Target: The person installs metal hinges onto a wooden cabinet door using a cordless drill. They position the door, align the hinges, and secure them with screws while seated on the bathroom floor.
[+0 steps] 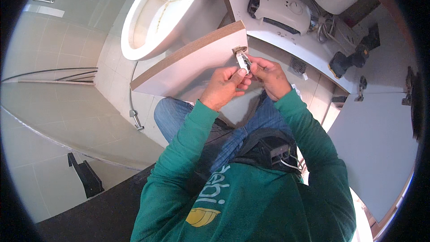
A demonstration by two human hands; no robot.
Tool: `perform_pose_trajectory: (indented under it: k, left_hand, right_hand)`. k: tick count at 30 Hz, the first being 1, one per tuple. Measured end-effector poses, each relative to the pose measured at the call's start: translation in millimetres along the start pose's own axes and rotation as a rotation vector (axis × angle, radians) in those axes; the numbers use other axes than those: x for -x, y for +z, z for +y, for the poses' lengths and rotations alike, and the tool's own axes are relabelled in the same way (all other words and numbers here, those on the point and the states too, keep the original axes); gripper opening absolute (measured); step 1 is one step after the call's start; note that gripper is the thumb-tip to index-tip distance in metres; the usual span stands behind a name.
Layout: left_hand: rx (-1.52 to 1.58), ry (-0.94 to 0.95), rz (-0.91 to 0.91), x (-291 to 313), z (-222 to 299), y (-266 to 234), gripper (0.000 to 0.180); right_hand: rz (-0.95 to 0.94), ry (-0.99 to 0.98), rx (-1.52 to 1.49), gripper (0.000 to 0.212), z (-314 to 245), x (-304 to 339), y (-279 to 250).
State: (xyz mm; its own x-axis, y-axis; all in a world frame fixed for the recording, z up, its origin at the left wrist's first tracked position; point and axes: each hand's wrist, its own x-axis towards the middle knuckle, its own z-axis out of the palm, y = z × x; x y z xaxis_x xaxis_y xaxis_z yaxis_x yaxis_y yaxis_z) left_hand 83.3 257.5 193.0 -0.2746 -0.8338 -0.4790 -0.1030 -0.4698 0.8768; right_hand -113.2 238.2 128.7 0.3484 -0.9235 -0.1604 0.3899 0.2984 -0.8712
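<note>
A metal cabinet hinge (242,62) juts from the edge area of a white cabinet door panel (188,74) with wood-coloured edging. My left hand (224,85) pinches the hinge's near end between thumb and fingers. From the other side, the fingers of my right hand (270,77) close on the same hinge. The fingertips partly cover it, so its finer parts are hard to make out. The panel stands tilted in front of my bent legs, between the toilet and the open cabinet.
A toilet (134,31) stands at the far left, with a bidet sprayer (136,120) on the floor. In the cabinet are a white appliance with a dial (286,11), cables and a cordless drill (349,60). Another cabinet door (376,148) hangs open at right. A floor drain (297,66) lies ahead.
</note>
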Motion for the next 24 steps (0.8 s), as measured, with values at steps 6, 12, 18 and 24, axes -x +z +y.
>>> perform_pose_trajectory:
  k: [6, 12, 18, 24]
  left_hand:
    - [0.039, 0.003, -0.033, -1.7, -10.5, -6.1, 0.039]
    - [0.102, 0.023, -0.052, -1.3, -11.3, -6.8, 0.039]
    - [0.09, 0.075, -0.027, -3.1, -13.4, -7.1, 0.037]
    - [-0.024, 0.052, -0.021, -0.3, -0.2, -7.0, 0.038]
  right_hand:
    - [0.227, -0.479, 0.729, 0.039, -5.6, 17.3, 18.0]
    - [0.292, -0.492, 0.664, 0.034, 0.2, 30.4, 32.6]
    - [0.385, -0.517, 0.647, 0.031, -2.0, 32.1, 44.5]
    - [0.447, -0.489, 0.668, 0.027, -2.4, 32.4, 45.5]
